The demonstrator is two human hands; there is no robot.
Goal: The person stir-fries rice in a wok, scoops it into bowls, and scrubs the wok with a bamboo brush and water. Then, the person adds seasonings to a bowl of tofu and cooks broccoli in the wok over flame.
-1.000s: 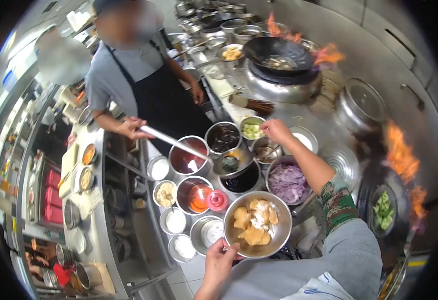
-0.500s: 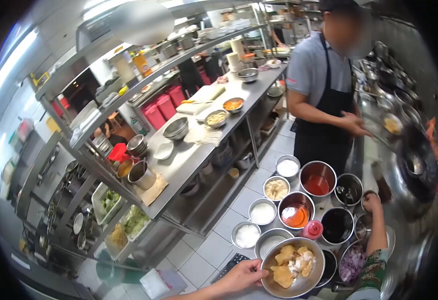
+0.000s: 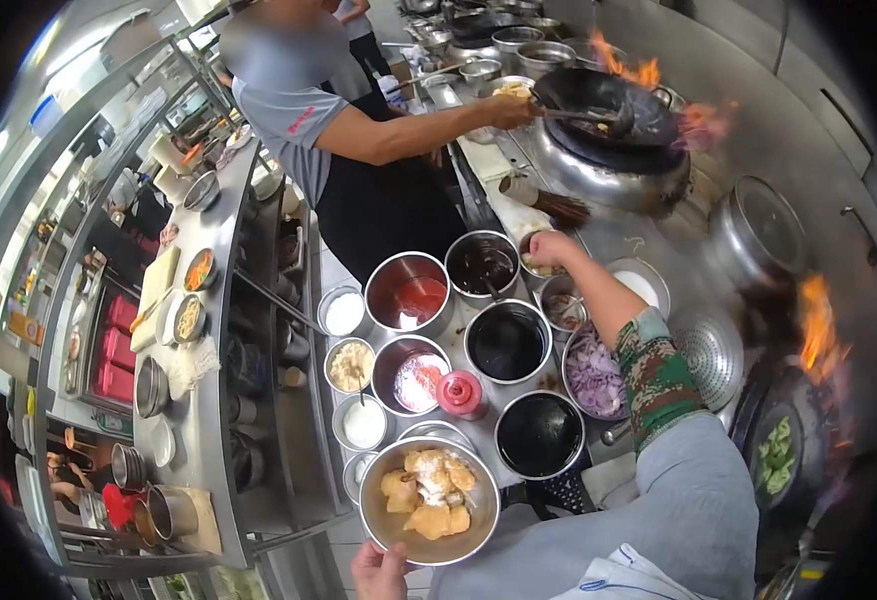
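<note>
My left hand [image 3: 381, 572] grips the near rim of a steel mixing bowl [image 3: 489, 515], its thumb over the edge. Pale golden pieces of food [image 3: 427, 492], topped with white powder, lie inside. My right hand [image 3: 551, 250] reaches forward over a small metal bowl [image 3: 531, 262], fingers drawn together and pointing down into it; what they pinch is hidden. Close to that hand are a pot of dark sauce [image 3: 483, 264], a bowl of sliced purple onion [image 3: 595, 370] and another small steel bowl [image 3: 565, 302].
Pots of red sauce [image 3: 409, 292] and black liquid [image 3: 508, 340], plus a red squeeze bottle [image 3: 460, 394], stand ahead. A co-worker's hand [image 3: 509, 108] works a ladle in a flaming wok [image 3: 609, 105]. At right, flames rise beside a wok with green vegetables [image 3: 777, 455].
The view has swung right, bringing the burners into sight. My left hand keeps hold of the mixing bowl; my right stays at the small bowl. The co-worker's arm now extends to the wok.
</note>
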